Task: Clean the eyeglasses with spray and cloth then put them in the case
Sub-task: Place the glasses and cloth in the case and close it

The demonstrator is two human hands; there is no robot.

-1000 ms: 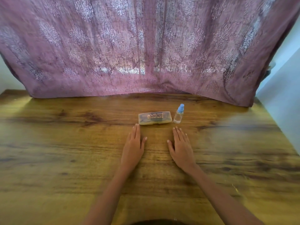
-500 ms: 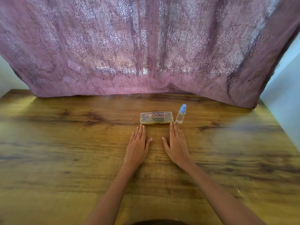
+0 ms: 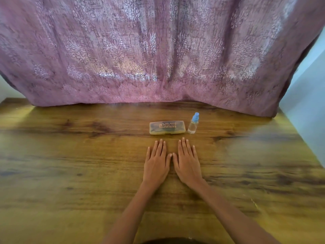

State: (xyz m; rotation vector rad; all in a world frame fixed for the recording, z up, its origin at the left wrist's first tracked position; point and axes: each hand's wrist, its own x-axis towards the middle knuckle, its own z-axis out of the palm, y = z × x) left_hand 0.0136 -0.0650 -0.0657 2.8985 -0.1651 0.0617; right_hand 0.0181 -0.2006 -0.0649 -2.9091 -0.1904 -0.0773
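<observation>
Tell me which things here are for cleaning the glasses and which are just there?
For the job: glasses case, closed; spray bottle; left hand and right hand, flat on the table.
Just there: pink curtain; wall.

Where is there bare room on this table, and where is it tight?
Bare wood stretches left of the case and left hand, and right of the spray bottle and right hand, out to the table edges. Another bare band lies between case and curtain. Tight: the strip between hands and case, and the case-bottle gap.
</observation>
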